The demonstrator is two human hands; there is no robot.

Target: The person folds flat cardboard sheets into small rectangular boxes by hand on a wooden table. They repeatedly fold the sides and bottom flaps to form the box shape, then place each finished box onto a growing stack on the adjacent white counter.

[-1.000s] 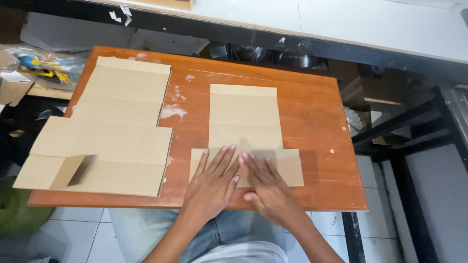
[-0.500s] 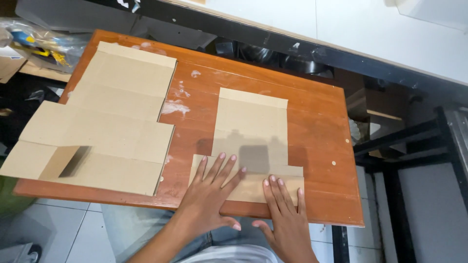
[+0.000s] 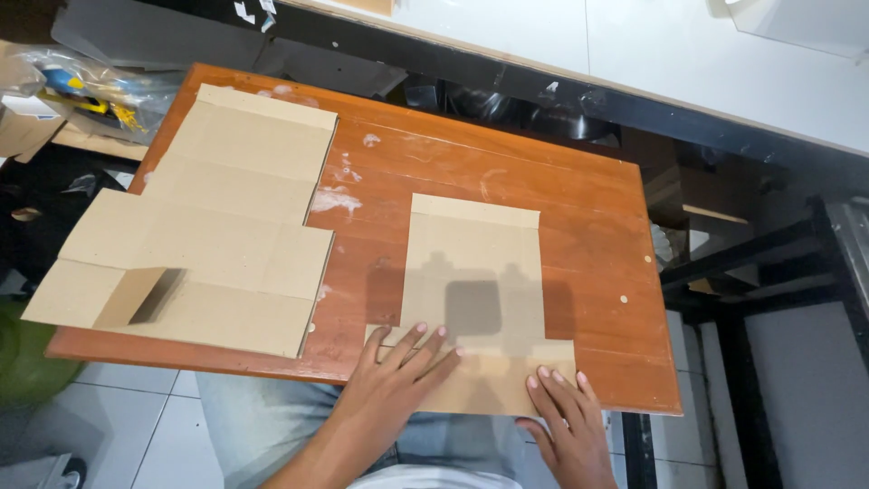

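Cardboard work looks barely begun: on the wooden table [image 3: 579,217] the larger flat blank [image 3: 208,217] lies unfolded at the left, only one small flap [image 3: 136,294] raised. The smaller cardboard blank [image 3: 475,299] lies flat at the near edge, no panel yet stood up. Left hand [image 3: 398,380] and right hand [image 3: 561,421] both press it, palms down, fingers spread, gripping nothing. A plastic bag of oddments [image 3: 81,86] sits beyond the table's corner; nothing blocks the hands.
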